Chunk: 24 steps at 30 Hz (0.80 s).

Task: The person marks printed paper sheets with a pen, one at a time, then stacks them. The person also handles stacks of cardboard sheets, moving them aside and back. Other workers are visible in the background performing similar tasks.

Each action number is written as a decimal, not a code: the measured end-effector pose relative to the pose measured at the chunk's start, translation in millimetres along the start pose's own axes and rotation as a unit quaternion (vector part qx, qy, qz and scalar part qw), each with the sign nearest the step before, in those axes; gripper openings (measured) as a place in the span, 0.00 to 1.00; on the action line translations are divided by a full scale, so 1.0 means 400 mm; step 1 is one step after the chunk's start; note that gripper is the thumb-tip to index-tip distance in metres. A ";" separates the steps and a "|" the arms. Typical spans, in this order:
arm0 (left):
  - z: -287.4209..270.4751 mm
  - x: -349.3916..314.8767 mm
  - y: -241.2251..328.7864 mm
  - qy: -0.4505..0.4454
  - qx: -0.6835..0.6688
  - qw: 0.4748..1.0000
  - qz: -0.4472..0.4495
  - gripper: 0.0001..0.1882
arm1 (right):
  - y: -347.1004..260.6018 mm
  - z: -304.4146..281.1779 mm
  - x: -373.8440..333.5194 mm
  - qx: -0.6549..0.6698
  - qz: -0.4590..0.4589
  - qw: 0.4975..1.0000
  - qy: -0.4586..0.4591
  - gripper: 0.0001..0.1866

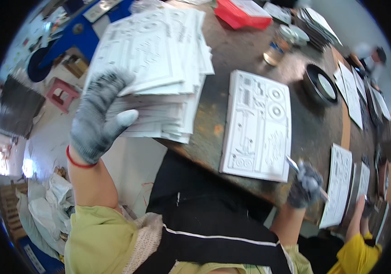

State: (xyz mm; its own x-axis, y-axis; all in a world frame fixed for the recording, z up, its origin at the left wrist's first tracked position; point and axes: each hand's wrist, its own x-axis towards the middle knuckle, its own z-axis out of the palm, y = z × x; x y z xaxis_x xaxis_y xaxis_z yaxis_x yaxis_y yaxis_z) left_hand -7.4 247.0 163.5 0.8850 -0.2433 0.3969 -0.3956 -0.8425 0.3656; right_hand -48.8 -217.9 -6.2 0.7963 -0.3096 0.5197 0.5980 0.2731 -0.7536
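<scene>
My left hand [97,112], in a grey glove with a pale thumb tip, is at the left edge of a tall, uneven stack of printed white sheets [147,52]. Its fingers lie by the upper sheets while the thumb stands apart, lower down beside the stack's front. In my right hand [306,186], also gloved in grey, is a slim, light-coloured, pen-like tool [292,163], whose ends stick out on both sides of the fist. That hand is by the near right corner of a neater stack of printed sheets [257,125], which lies flat on the dark table [211,112].
Behind the neat stack stand a jar of amber liquid [275,51] and a black bowl [320,84]. A red package [243,13] lies at the back. More printed sheets [339,182] are at right, near a co-worker's yellow sleeve [357,255]. A pink stool [62,94] stands on the floor at left.
</scene>
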 end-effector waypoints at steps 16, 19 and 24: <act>0.702 -0.040 0.317 -0.303 0.008 0.946 0.114 0.51 | 0.365 0.082 0.168 -0.040 0.094 0.989 -0.103 0.13; 0.716 -0.041 0.316 -0.289 0.012 0.951 0.112 0.50 | 0.375 0.088 0.153 -0.106 0.110 0.986 -0.066 0.09; 0.725 -0.040 0.321 -0.292 0.042 0.951 0.095 0.51 | 0.340 0.085 0.116 -0.207 0.132 0.959 -0.143 0.13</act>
State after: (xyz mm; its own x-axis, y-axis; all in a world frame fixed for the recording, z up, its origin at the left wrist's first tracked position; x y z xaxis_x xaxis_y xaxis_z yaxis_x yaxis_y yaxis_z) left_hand -1.2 3.2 -40.1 0.7943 -0.6002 -0.0942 -0.5631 -0.7856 0.2564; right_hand 72.4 -164.0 -70.8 0.9425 -0.0014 0.3342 0.3326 -0.0953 -0.9383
